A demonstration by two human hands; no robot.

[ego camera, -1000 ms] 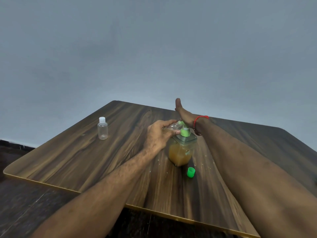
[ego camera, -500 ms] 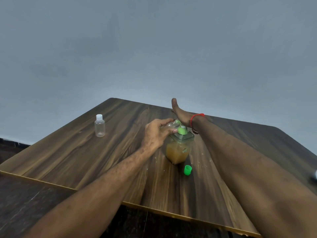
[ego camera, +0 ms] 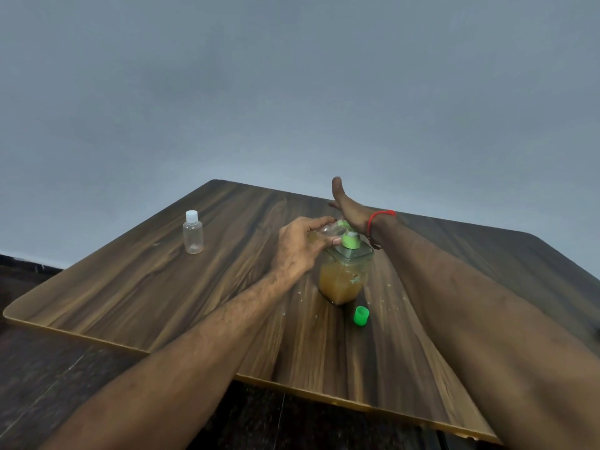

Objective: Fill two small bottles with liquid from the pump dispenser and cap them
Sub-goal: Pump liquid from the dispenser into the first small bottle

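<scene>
A square clear pump dispenser (ego camera: 342, 280) with amber liquid and a green pump head stands mid-table. My left hand (ego camera: 300, 246) grips a small clear bottle (ego camera: 326, 233), tilted, with its mouth at the green spout. My right hand (ego camera: 349, 211) lies flat on the pump top, thumb raised, fingers straight; a red thread circles its wrist. A loose green cap (ego camera: 361, 316) lies on the table in front of the dispenser. A second small clear bottle (ego camera: 193, 232) with a white cap stands upright at the far left, apart from both hands.
The wooden table (ego camera: 162, 287) has a pale edge band along its near side; a dark floor shows below it. A plain grey wall rises behind. Small pale specks lie scattered on the wood around the dispenser.
The view has shifted slightly; both hands hold the same places on the bottle and the pump. No object has visibly moved on the table.
</scene>
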